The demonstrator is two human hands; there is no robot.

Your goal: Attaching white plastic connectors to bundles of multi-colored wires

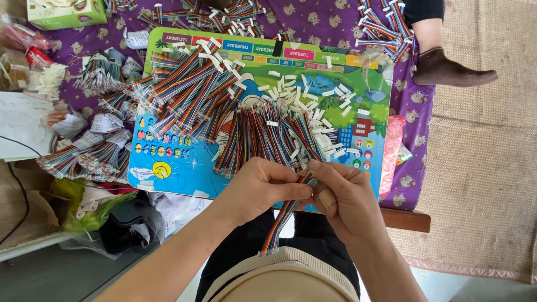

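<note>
My left hand (258, 187) and my right hand (342, 193) meet at the near edge of a colourful picture board (179, 168). Both pinch the top end of one rainbow ribbon cable (281, 221), which hangs down toward my lap. Just beyond my fingers lies a fan of several rainbow ribbon cables (263, 134) with white connector ends. Small loose white connectors (313, 100) are scattered over the board's right half.
More cable bundles lie on the purple patterned cloth (417, 100) at left (84, 156) and along the far edge (386, 25). A green box (67, 12) sits far left. Another person's socked foot (447, 68) rests at the upper right on a woven mat.
</note>
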